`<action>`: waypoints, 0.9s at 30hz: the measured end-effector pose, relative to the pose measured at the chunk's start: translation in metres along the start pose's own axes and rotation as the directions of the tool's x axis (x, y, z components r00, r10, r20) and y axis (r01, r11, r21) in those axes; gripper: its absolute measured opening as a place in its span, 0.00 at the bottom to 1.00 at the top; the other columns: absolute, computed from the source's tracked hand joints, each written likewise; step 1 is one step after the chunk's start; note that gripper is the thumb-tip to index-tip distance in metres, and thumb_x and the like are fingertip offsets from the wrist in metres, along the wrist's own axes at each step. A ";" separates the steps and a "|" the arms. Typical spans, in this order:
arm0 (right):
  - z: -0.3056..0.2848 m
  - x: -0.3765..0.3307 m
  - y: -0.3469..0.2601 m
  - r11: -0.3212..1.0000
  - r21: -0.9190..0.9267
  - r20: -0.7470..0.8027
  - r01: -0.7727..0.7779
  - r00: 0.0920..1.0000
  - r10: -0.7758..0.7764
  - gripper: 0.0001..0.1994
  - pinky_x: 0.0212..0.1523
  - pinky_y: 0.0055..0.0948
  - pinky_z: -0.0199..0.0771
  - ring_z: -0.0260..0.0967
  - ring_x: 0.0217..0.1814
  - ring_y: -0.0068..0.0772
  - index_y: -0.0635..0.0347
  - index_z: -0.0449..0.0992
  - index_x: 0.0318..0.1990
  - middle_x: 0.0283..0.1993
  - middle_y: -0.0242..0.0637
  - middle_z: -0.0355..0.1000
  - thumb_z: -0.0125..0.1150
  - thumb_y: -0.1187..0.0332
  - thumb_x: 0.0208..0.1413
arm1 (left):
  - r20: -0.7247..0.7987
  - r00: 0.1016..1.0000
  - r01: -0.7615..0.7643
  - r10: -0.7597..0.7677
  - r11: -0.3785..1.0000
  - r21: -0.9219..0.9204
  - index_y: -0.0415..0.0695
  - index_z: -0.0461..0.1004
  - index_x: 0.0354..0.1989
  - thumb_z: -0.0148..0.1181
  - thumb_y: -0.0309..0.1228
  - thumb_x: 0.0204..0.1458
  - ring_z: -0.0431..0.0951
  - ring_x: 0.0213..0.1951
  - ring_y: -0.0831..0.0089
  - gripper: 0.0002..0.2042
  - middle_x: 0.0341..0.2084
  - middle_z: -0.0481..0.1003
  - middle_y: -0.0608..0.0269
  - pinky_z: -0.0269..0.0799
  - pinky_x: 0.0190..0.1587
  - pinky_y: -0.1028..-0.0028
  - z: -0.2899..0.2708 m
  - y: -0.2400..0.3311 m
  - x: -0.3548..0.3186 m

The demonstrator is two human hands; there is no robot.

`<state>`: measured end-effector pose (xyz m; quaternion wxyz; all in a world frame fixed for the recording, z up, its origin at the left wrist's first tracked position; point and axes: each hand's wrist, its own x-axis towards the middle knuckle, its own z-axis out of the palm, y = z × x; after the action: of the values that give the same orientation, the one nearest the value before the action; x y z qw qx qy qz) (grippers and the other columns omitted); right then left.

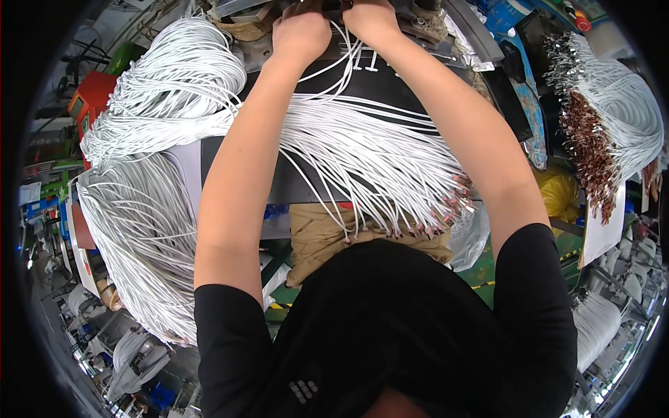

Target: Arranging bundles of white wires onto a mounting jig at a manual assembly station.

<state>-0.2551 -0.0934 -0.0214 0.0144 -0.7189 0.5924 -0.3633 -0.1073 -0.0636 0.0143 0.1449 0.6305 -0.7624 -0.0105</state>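
My left hand point(302, 31) and my right hand point(370, 22) are close together at the top edge of the view, over a dark metal fixture point(259, 50). Both look closed with curled fingers, but the fingertips and whatever they grip are cut off or hidden. A few thin white cables point(346, 73) rise from the work surface into the gap between my hands. Below, between my forearms, a big fanned bundle of white cables point(369, 150) lies across the black surface point(286, 182). Its ends, with small pinkish-brown tips, point toward my lap.
Coiled white cables point(174, 70) are heaped on the left, with more cables point(143, 237) hanging below them. Another bundle with brown and metal ends point(592, 132) stands far right. A red box point(90, 97), a yellow bag point(559, 195) and a clear plastic bag point(468, 237) are around me.
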 end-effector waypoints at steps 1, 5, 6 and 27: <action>0.004 0.003 0.002 1.000 -0.003 -0.012 -0.017 1.000 0.017 0.14 0.54 0.41 0.74 0.75 0.50 0.52 0.64 0.79 0.44 0.46 0.53 0.77 0.55 0.70 0.51 | -0.003 1.000 0.000 0.000 1.000 0.001 0.39 0.77 0.51 0.47 0.32 0.56 0.74 0.57 0.50 0.18 0.48 0.78 0.43 0.64 0.62 0.54 0.003 0.000 -0.001; 0.035 0.025 0.001 0.947 -0.316 0.319 0.057 0.946 0.049 0.15 0.54 0.40 0.74 0.74 0.52 0.50 0.62 0.79 0.45 0.47 0.51 0.77 0.52 0.69 0.53 | -0.082 0.996 -0.032 0.031 1.000 -0.001 0.38 0.78 0.48 0.48 0.33 0.56 0.75 0.55 0.47 0.18 0.46 0.78 0.40 0.65 0.61 0.54 0.004 -0.011 -0.010; 0.047 0.030 0.016 0.944 -0.327 0.311 0.048 0.949 0.059 0.15 0.54 0.40 0.74 0.74 0.52 0.50 0.62 0.79 0.45 0.47 0.51 0.77 0.52 0.69 0.53 | -0.202 0.967 -0.192 0.157 0.967 -0.168 0.38 0.78 0.48 0.48 0.33 0.56 0.75 0.54 0.47 0.18 0.47 0.78 0.40 0.65 0.61 0.54 -0.001 -0.006 -0.014; 0.040 0.024 0.018 0.792 0.593 0.078 -0.146 0.989 0.124 0.15 0.55 0.42 0.73 0.73 0.55 0.52 0.64 0.77 0.46 0.50 0.52 0.76 0.48 0.66 0.59 | 0.046 0.996 -0.075 0.081 0.992 -0.104 0.39 0.74 0.55 0.49 0.32 0.56 0.73 0.56 0.47 0.20 0.53 0.74 0.40 0.66 0.61 0.56 -0.016 0.024 -0.004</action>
<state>-0.2476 -0.1356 -0.0465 0.2761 -0.6400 0.4972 -0.5168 -0.1262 -0.0523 0.0336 0.1582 0.5915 -0.7884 -0.0598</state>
